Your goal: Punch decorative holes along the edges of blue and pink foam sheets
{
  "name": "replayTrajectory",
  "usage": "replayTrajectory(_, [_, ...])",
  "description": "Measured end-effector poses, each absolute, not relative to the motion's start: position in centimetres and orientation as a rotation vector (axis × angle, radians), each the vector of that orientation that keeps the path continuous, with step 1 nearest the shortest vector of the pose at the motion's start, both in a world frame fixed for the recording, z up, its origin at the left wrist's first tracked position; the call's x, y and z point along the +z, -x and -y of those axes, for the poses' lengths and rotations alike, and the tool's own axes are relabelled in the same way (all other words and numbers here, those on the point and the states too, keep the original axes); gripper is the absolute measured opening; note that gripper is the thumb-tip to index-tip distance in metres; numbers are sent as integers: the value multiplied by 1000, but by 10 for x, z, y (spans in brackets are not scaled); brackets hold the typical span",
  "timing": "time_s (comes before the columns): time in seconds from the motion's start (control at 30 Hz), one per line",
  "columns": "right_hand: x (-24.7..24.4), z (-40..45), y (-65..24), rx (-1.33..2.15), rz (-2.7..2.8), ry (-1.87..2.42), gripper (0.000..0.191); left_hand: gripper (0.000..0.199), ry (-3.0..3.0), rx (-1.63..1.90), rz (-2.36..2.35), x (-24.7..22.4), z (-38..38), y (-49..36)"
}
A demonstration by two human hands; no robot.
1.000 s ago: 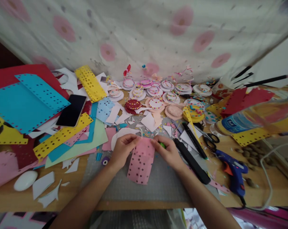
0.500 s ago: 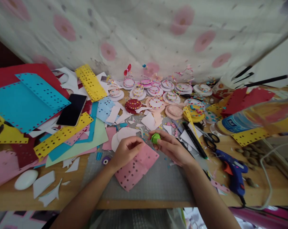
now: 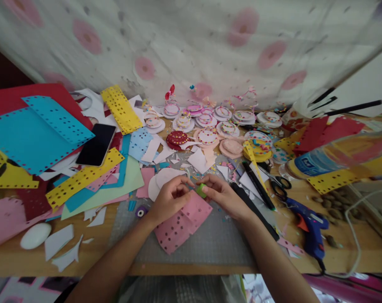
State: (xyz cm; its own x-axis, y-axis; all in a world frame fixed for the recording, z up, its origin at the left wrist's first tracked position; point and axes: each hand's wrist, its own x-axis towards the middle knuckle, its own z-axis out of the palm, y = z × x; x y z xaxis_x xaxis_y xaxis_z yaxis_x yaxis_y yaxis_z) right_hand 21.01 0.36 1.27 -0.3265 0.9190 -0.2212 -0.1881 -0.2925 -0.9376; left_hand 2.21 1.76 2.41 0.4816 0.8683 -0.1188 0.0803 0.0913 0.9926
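Pink paper (image 3: 182,225) dotted with flower-shaped holes hangs over the grey cutting mat (image 3: 222,248). My left hand (image 3: 171,200) pinches its upper edge between thumb and fingers. In my right hand (image 3: 224,194) is a small green craft punch (image 3: 201,190), closed in the fingers at the paper's top edge. The fingers partly hide the punch, and I cannot tell whether the paper is inside its slot. A purple punch (image 3: 141,211) lies on the mat left of my left hand. White paper rounds (image 3: 163,181) lie just beyond that hand.
Several decorated layered paper rounds (image 3: 206,118) stand along the back. Coloured sheets (image 3: 29,134) and a phone (image 3: 96,144) lie left. To the right are a marker (image 3: 258,185), scissors (image 3: 279,185), a blue glue gun (image 3: 312,227) and a drink bottle (image 3: 336,153).
My right hand has moved left with the green punch, bringing it to the paper's top edge beside my left fingers. The black tool beneath my right forearm shows more.
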Motion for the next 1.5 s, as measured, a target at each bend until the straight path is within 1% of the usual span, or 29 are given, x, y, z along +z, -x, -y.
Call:
replayTrajectory(0.3, [11, -2, -206, 1753, 1175, 1068, 34, 12, -1448, 728, -930, 20, -18, -23])
replayTrajectory(0.5, [13, -1, -203, 1699, 1249, 1087, 31, 12, -1397, 845, -1004, 14, -15, -29])
replayTrajectory(0.63, [11, -1, -203, 1793, 1134, 1102, 30, 7, -1486, 914, -1039, 14, -13, -30])
replayTrajectory(0.87, [6, -3, -207, 1907, 1017, 1096, 33, 6, -1623, 913, -1033, 12, -13, -27])
replayTrajectory(1.1, [10, -3, -210, 1967, 1088, 1091, 35, 13, -1832, 869, -975, 13, -14, -22])
replayTrajectory(1.3, [7, -1, -204, 1836, 1166, 1026, 35, 13, -2033, 858, -951, 14, -16, -17])
replayTrajectory(1.43, [3, 0, -201, 1704, 1249, 1041, 32, 11, -1978, 873, -987, 19, -17, -17])
replayTrajectory(1.47, [2, 0, -200, 1677, 1268, 1046, 32, 12, -1947, 878, -1004, 20, -18, -17])
replayTrajectory(1.5, [2, 1, -200, 1654, 1288, 1049, 31, 19, -1913, 879, -1017, 22, -19, -17])
